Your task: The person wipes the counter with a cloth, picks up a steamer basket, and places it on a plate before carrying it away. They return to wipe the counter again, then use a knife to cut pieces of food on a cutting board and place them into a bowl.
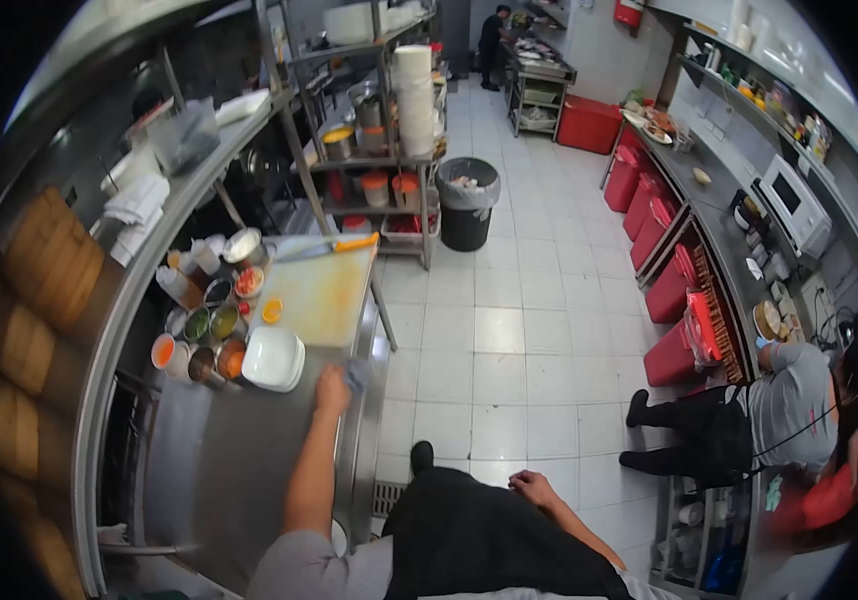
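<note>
My left hand [331, 390] is closed on a grey cloth [357, 376] at the right edge of the steel counter [249, 450]. Just beyond it stand stacked white square dishes [273, 358]. A cutting board [321, 290] lies farther along, with a yellow-handled knife [349, 243] across its far end and a small orange cup [272, 310] on its near left part. My right hand [537, 489] hangs over the floor beside my dark apron [489, 530]. Its fingers are loosely bent and apart, and I see nothing in them.
Several sauce and topping containers [231, 355] crowd the counter's left side. A lined bin [466, 215] stands beyond the shelving [364, 165]. To my right, a person in a grey shirt [794, 400] works at the long counter, above red bins [671, 350]. Another person [492, 45] is far back.
</note>
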A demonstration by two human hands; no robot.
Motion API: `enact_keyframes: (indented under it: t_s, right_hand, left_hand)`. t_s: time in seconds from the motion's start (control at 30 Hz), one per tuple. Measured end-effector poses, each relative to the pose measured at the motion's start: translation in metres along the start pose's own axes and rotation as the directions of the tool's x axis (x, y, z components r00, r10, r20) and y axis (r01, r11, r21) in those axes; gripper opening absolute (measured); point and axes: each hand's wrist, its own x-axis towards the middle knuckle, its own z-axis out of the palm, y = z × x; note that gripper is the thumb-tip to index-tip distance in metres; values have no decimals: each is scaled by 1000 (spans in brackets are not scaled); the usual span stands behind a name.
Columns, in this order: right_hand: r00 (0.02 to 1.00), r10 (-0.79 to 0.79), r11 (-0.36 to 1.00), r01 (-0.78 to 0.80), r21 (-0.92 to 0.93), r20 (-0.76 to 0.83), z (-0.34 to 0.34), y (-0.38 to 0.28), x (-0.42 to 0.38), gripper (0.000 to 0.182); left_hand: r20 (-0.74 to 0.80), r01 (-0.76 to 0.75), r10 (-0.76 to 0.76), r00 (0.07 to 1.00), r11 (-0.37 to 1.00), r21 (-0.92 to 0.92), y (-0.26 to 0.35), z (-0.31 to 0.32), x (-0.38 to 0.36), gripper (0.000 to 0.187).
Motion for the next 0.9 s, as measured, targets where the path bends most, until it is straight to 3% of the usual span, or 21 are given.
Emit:
enact_keyframes:
  t_s: [0.03, 0.1, 0.13, 0.2, 0.23, 0.27, 0.3, 0.37, 0.4, 0.43, 0.5, 0.6, 0.67, 0.83, 0.9]
  right_hand:
    - [1000, 15, 1000, -15, -3, -11, 1, 8, 4, 32]
    - [1000, 26, 1000, -26, 14, -2, 7, 28, 7, 31]
    - [998, 64, 998, -65, 9, 23, 10, 33, 10, 31]
    - [998, 60, 997, -58, -54, 34, 13, 31, 6, 32]
    - [996, 76, 989, -69, -132, 50, 15, 32, 0, 34]
    - [994, 69, 973, -48, -226, 86, 15, 36, 1, 37]
    - [996, 19, 962, 7, -272, 91, 17, 40, 1, 39]
    - [989, -5, 949, 51, -312, 146, 26, 68, 20, 40]
    - [989, 4, 931, 51, -362, 151, 24, 55, 14, 39]
    - [993, -27, 936, 64, -347, 112, 23, 49, 9, 39]
    - [998, -38, 980, 46, -195, 46, 14, 9, -6, 36]
    - [999, -33, 992, 30, -123, -21, 28, 20, -3, 30]
    - [992, 129, 991, -128, 45, -16, 35, 25, -1, 32]
    - [995, 97, 995, -97, 13, -33, 58, 32, -5, 22]
    - [988, 156, 985, -155, 81, -16, 59, 30, -10, 23]
  left_hand:
    - [61, 5, -1, 998, 998, -59, 7, -7, -7, 40]
    - [273, 110, -5, 962, 922, -371, 37, -48, -29, 42]
    - [262, 98, 0, 965, 927, -361, 30, -46, -36, 42]
    - [-91, 44, -79, 993, 941, -336, 13, -38, -50, 48]
    - [-79, 50, -80, 994, 944, -327, 6, -36, -51, 48]
    - [-193, 50, -117, 974, 945, -323, 3, -37, -53, 51]
    - [-295, 53, -150, 944, 949, -312, -2, -38, -56, 54]
    - [-241, 78, -106, 965, 989, -124, -16, -10, -49, 61]
    - [-119, 94, -96, 988, 995, -19, -14, -3, -53, 68]
    - [-142, 44, -25, 989, 991, 129, -4, 0, -59, 78]
    - [-142, 69, -38, 989, 972, 223, 3, 5, -56, 84]
    - [-99, 73, -52, 994, 970, 230, 3, 6, -44, 87]
    - [-68, 87, -72, 995, 962, 259, 6, 1, -37, 87]
    - [-40, 141, -135, 990, 953, 267, 4, -5, -9, 87]
    - [-33, 192, -191, 981, 937, 290, 9, -3, 1, 85]
